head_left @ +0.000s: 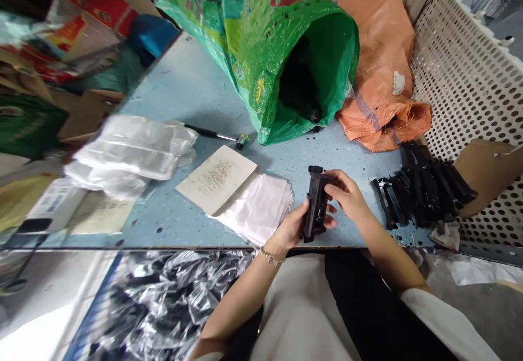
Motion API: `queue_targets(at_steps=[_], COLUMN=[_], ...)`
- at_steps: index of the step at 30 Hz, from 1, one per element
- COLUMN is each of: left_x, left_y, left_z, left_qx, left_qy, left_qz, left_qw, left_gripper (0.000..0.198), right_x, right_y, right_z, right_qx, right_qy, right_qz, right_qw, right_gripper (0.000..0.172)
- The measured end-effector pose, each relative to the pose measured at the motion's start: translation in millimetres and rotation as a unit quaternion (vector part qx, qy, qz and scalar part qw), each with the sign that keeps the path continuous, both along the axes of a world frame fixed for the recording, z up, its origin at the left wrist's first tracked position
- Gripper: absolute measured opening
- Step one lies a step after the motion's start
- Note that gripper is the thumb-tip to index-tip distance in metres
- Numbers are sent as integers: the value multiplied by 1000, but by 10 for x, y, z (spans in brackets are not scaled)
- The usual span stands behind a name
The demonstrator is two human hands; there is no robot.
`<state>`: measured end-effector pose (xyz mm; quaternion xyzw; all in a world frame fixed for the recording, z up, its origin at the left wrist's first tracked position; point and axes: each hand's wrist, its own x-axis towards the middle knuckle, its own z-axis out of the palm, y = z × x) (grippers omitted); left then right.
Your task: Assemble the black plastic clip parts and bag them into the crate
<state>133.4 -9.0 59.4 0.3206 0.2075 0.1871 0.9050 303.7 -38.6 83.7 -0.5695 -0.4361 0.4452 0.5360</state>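
Left hand (291, 226) and right hand (345, 195), both curled, grip a black plastic part (316, 203) near the front edge of the blue table (192, 83); more such parts (420, 187) lie heaped to its right, a stack of clear bags (257, 208) to its left.

woven sack (294, 61) up top on the workbench (183, 89), plastic bags (131, 154) off left, molded parts (420, 192) piled right, perforated crate (469, 72) just past those
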Motion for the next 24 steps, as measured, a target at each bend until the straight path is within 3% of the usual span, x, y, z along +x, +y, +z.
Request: queue_targets(at_steps=[2, 4, 6, 10, 14, 16, 19, 22, 24], left_x=[-23, -42, -42, 44, 184, 211, 191, 176, 190], left_y=[35, 62, 61, 3, 22, 99, 235, 272, 217], left_z=[-1, 23, 62, 129, 138, 142, 170, 200, 211], left_qx=[88, 140, 131, 105, 94, 67, 21, -5, 5], left_qy=[53, 107, 139, 157, 164, 157, 140, 130, 138], left_qz=[84, 125, 119, 105, 147, 185, 212, 185, 170], left_qw=[991, 976, 974, 976, 971, 968, 967, 974, 976], left_gripper=[73, 64, 53, 55, 57, 56, 57, 58, 57], right_x=[-61, -83, -59, 72, 128, 98, 15, -61, -101], right_y=[-25, -59, -73, 2, 64, 4, -171, -302, -331], right_z=[21, 52, 84, 104, 74, 63, 38, -22, -73], right_qx=[4, 24, 57, 97, 7, -7, 73, 145, 129], right_qy=[-48, -121, -216, -400, -270, -244, -375, -474, -438], right_qz=[-35, -21, 14, 22, 45, 85, 154, 188, 197], right_qw=[998, 992, 975, 911, 962, 966, 911, 848, 867], right_gripper=[38, 36, 29, 29, 50, 53, 39, 30, 35])
